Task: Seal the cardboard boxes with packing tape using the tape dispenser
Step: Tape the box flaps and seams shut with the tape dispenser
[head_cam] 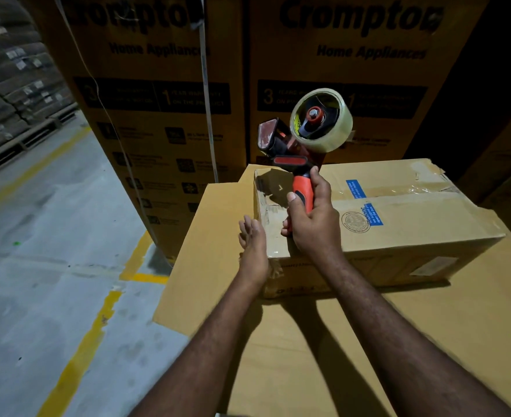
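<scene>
Right hand (311, 224) clamped on tape dispenser (296, 145), upright over left end of cardboard box (398, 212), left hand (252, 239) flat, fingers straight, against its edge, floor (52, 236) leftward.

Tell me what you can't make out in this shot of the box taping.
Head view only:
- Left end of the small box: turned away and covered by the left hand.
- Loose tape end on the tape dispenser: lost in dim light.
- Print on the blue label: too small.
- The large carton underneath: cut off by the bottom and right edges.
</scene>
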Tool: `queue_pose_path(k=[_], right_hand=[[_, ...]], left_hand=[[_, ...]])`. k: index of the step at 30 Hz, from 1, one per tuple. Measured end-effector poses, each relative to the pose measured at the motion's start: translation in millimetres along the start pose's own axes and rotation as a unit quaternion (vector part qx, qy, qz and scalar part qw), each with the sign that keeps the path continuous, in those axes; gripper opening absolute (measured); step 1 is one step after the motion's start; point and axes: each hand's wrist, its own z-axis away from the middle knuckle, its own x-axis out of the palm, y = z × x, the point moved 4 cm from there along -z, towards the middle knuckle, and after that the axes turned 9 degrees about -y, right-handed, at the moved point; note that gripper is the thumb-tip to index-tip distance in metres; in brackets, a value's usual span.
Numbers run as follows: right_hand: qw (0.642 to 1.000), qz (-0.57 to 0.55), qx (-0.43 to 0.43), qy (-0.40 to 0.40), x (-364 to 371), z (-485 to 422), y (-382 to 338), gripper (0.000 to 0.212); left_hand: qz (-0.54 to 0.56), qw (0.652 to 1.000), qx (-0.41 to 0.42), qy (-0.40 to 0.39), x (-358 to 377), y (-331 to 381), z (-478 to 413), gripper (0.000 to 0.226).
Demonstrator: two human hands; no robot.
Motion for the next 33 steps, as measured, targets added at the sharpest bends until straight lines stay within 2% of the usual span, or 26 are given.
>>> queue_pose_path(k=[3,5,7,9,11,13,16,20,23,28,31,33], right_hand=[[1.000,-0.004,0.008,-0.005,2.0,-1.8,-0.8,0.065],[1.000,0.001,0.007,-0.005,2.5,-1.3,-0.3,0.065],[1.000,0.002,0.003,-0.002,2.1,0.3,0.0,0.064],[1.000,0.003,0.000,0.007,0.1,2.1,-0.7,0.064],[1.000,-0.001,-0.002,0.012,-0.7,2.9,-0.9,0.063],[1.000,-0.006,-0.002,0.011,0.0,2.4,-0.2,0.063],[1.000,-0.014,0.007,0.002,0.9,1.3,0.2,0.064],[0.999,-0.043,0.017,-0.007,0.2,4.0,-3.2,0.062],[0.996,-0.083,0.038,-0.013,1.9,5.8,-4.6,0.061],[0.982,-0.174,0.072,-0.032,-8.2,22.5,-4.0,0.062],[0.982,-0.172,0.072,-0.021,-26.5,38.3,0.7,0.062],[0.984,-0.161,0.073,-0.015,-41.5,48.9,2.0,0.063]], left_hand=[[0.004,0.989,0.130,0.067,4.9,4.8,42.3,0.071],[0.013,0.977,0.193,0.086,8.9,0.5,49.4,0.071],[-0.051,0.971,0.213,0.095,20.0,-2.3,43.9,0.072],[-0.069,0.956,0.235,0.160,27.5,1.4,37.9,0.063],[-0.073,0.926,0.276,0.247,31.9,4.5,32.2,0.057],[-0.094,0.899,0.318,0.286,32.8,7.3,28.7,0.051],[-0.183,0.874,0.338,0.298,25.8,8.1,28.9,0.048],[-0.312,0.826,0.382,0.273,9.3,8.4,30.5,0.061],[-0.364,0.795,0.399,0.275,-4.0,11.0,28.5,0.064],[-0.362,0.799,0.386,0.285,-23.6,13.5,29.9,0.051],[-0.362,0.839,0.315,0.255,-23.8,34.4,36.5,0.047],[-0.325,0.868,0.279,0.252,-21.7,62.7,47.7,0.044]])
